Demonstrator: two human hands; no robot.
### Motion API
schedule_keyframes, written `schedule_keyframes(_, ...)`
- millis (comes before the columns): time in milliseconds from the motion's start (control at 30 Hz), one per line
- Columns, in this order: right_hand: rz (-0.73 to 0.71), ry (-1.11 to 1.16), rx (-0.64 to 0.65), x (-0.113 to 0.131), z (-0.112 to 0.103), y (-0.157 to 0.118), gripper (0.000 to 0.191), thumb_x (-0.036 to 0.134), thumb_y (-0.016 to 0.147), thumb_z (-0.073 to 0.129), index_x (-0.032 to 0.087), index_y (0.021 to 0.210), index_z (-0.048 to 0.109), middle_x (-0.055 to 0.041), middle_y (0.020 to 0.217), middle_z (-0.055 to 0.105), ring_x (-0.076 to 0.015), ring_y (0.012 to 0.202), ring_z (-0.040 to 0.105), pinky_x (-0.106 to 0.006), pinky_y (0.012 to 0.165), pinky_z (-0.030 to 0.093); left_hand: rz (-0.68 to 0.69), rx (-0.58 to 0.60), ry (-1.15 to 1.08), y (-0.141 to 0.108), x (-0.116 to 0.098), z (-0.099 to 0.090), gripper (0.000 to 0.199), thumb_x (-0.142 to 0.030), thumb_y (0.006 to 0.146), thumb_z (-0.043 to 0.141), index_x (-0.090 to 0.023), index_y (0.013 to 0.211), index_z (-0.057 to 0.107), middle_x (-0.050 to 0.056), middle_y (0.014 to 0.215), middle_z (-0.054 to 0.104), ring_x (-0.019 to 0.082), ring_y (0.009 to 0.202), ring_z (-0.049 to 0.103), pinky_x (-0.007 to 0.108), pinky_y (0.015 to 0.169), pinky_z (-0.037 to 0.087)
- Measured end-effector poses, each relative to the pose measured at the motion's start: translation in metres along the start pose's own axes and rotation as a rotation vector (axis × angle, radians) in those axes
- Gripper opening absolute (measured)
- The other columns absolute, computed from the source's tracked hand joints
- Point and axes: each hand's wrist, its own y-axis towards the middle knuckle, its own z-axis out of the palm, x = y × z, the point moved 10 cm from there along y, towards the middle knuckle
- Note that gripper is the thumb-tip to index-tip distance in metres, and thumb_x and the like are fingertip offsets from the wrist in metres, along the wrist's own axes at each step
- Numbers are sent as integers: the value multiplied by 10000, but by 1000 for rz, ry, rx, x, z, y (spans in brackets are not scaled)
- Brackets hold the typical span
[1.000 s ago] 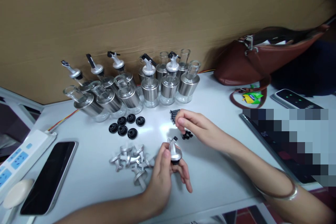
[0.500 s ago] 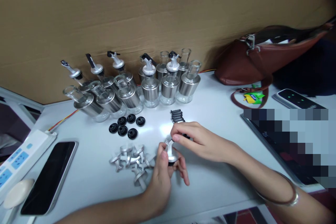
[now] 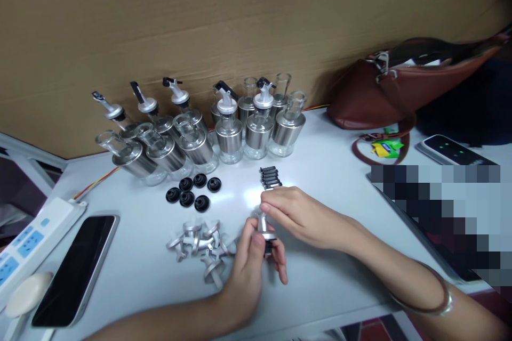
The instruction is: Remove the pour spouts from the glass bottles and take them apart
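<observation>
My left hand (image 3: 252,264) is closed around a silver bottle pourer (image 3: 264,228) with a black stopper underneath, thumb in front and some fingers loosely spread behind. The fingertips of my right hand (image 3: 294,213) pinch together at the top of the pourer's spout; whatever is between them is hidden. Left of my left hand lies a cluster of loose silver pourer tops (image 3: 200,240). Several black rubber stoppers (image 3: 186,199) sit beyond these. A row of small black flip caps (image 3: 270,175) lies just past my right hand.
Glass bottles with steel bands (image 3: 230,138) stand along the cardboard wall (image 3: 240,21), some with pourers fitted. A phone (image 3: 76,272) and a power strip (image 3: 30,245) are at the left. On the right are a brown bag (image 3: 372,93), wrappers (image 3: 386,148) and a dark device (image 3: 456,149).
The pourer has tilted more upright and shifted slightly right and down in my left hand, showing more of its black stopper. My right fingertips stay at the spout's top.
</observation>
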Motion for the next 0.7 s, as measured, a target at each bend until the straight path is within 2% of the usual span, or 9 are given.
schedule_keyframes(233, -59, -27, -50, 6, -3, 0, 326, 266, 1001, 248, 204, 701, 360, 11, 662, 444, -122, 601, 411, -262, 623, 383, 34, 27, -96, 3, 3, 0, 552, -745, 821, 353, -197, 835, 419, -36, 537, 606, 102, 376, 550, 219, 446, 379)
schedule_keyframes(300, -42, -16, -83, 4, -11, -2, 288, 256, 995, 275, 194, 759, 428, -6, 710, 494, -125, 637, 462, -255, 631, 408, 31, -2, -95, 3, 3, -3, 515, -712, 844, 365, -200, 853, 422, -44, 565, 608, 97, 399, 560, 210, 453, 395)
schedule_keyframes(400, -14, 14, -189, -3, -29, -7, 137, 227, 951, 418, 183, 864, 514, -31, 819, 589, -128, 730, 555, -252, 684, 448, 41, -14, -76, 2, 0, -4, 467, -666, 864, 404, -200, 866, 430, -56, 625, 600, 77, 449, 563, 206, 504, 423)
schedule_keyframes(467, -19, 68, -267, -5, -40, -11, 50, 184, 891, 514, 183, 845, 534, -37, 859, 626, -130, 772, 593, -250, 715, 469, 45, 9, -59, 0, -2, 0, 455, -650, 876, 400, -195, 868, 433, -56, 645, 595, 68, 462, 559, 208, 537, 425)
schedule_keyframes(533, -21, 146, -318, -8, -48, -12, 80, 150, 842, 553, 183, 774, 526, -37, 838, 641, -124, 750, 607, -241, 702, 490, 49, 29, -52, -1, -3, 2, 455, -645, 878, 400, -192, 876, 439, -54, 653, 591, 67, 467, 556, 211, 543, 418)
schedule_keyframes(633, 25, 227, -333, -15, -52, -13, 104, 162, 815, 584, 182, 725, 535, -32, 794, 659, -119, 706, 619, -229, 673, 515, 59, 57, -45, -2, -5, 5, 461, -649, 871, 412, -189, 878, 444, -51, 658, 585, 69, 469, 552, 217, 540, 412)
schedule_keyframes(700, 69, 225, -304, -19, -51, -12, 25, 201, 826, 595, 179, 814, 600, -40, 842, 689, -127, 738, 647, -231, 689, 529, 53, 61, -38, -1, -5, 6, 457, -645, 872, 416, -188, 871, 442, -52, 656, 580, 68, 469, 548, 220, 546, 411)
